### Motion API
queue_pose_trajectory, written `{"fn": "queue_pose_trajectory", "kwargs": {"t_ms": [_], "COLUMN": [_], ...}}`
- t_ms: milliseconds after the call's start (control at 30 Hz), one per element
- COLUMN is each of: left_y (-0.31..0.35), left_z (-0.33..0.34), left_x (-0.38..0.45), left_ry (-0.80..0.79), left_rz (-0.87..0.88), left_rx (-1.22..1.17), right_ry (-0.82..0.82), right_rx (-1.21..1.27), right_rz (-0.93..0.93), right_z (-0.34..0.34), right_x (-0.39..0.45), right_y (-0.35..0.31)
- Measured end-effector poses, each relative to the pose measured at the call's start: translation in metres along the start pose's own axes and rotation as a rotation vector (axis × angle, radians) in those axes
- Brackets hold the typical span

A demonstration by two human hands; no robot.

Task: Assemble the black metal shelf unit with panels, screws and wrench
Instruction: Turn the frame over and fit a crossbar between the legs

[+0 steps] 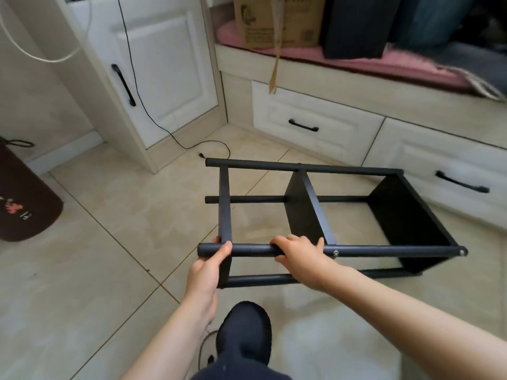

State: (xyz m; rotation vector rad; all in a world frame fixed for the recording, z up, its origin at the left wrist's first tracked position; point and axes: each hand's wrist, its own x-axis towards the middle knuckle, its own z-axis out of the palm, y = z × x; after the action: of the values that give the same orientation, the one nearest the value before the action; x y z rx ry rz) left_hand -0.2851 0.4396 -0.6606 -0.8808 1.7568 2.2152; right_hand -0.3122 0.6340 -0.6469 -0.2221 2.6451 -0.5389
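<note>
Black shelf unit [315,212] lying on its side on tiled floor [109,229]; left hand [208,267] clamped around near tube [252,250] at its left end, beside left panel [225,204]; right hand [299,253] wrapped over same tube, just left of middle panel [301,207]; screw head [335,253] just right of right hand; dark shoe [244,330] below both hands.

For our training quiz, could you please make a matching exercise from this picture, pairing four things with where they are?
Things:
1. left hand
2. right hand
3. cardboard box
4. brown mat

Places:
A. on the pink cushion
B. near tube, beside the middle panel
C. floor at far left
D. near tube, at its left end

Pairs: 1-D, 2-B, 3-A, 4-C
</note>
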Motion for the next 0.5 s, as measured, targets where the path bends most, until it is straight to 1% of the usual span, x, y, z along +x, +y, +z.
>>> {"fn": "queue_pose_trajectory", "kwargs": {"t_ms": [233,400,500], "left_y": [0.089,0.140,0.165], "left_z": [0.045,0.077,0.098], "left_x": [-0.039,-0.078,-0.105], "left_ry": [-0.034,-0.134,-0.162], "left_rz": [0.189,0.291,0.354], "left_rx": [0.152,0.268,0.308], "right_ry": [0.202,0.289,0.328], "right_rx": [0.080,0.133,0.200], "right_rz": [-0.044,-0.094,-0.115], "right_z": [-0.067,-0.112,-0.133], "right_x": [-0.027,-0.059,-0.081], "right_y": [-0.005,-0.005,-0.004]}}
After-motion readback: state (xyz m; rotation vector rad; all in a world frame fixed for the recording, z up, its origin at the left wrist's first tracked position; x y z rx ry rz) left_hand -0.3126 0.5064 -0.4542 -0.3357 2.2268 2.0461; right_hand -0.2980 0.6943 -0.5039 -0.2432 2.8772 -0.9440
